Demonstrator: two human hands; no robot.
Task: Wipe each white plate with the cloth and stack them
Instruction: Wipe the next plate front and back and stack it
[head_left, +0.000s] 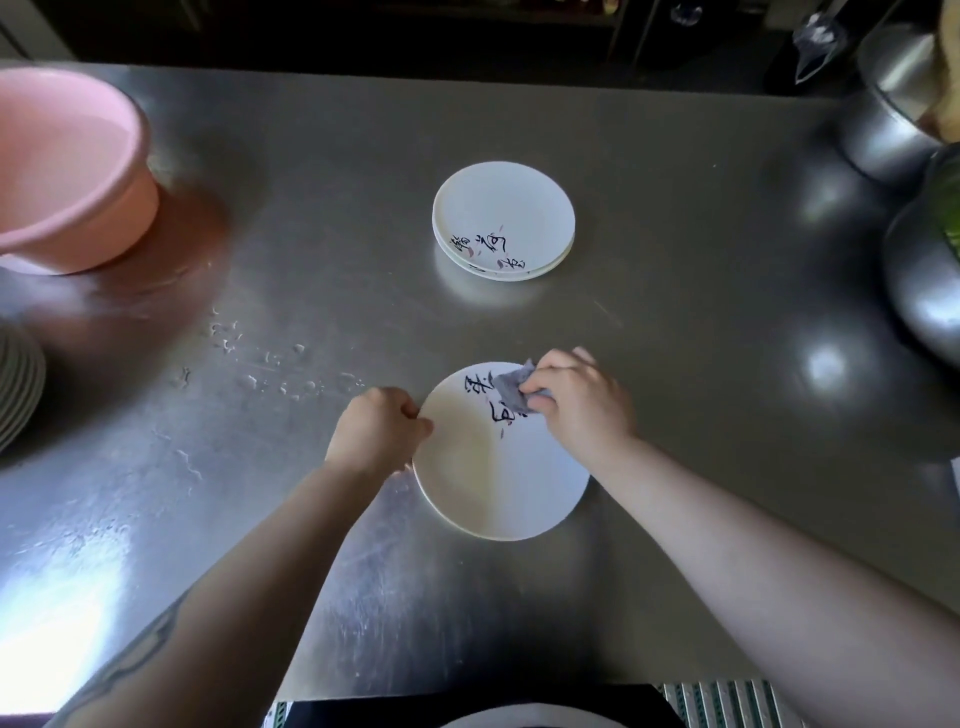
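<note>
Head view of a steel counter (675, 260). Near the front edge, a white plate (488, 478) with black brush lettering lies on the counter. The left hand (376, 431) grips the plate's left rim, fingers curled around the edge. The right hand (579, 397) holds a bunched grey cloth (511, 392), fingers curled over it, pressing it onto the plate's far right part, over the lettering. Farther back, well apart, a stack (504, 221) of like plates sits mid-counter. A pink basin (67, 171) stands at far left, with more stacked plates (18, 384) at the left edge. Water drops (270, 358) lie between basin and plate. Metal pots (893, 104) stand at far right.
</note>
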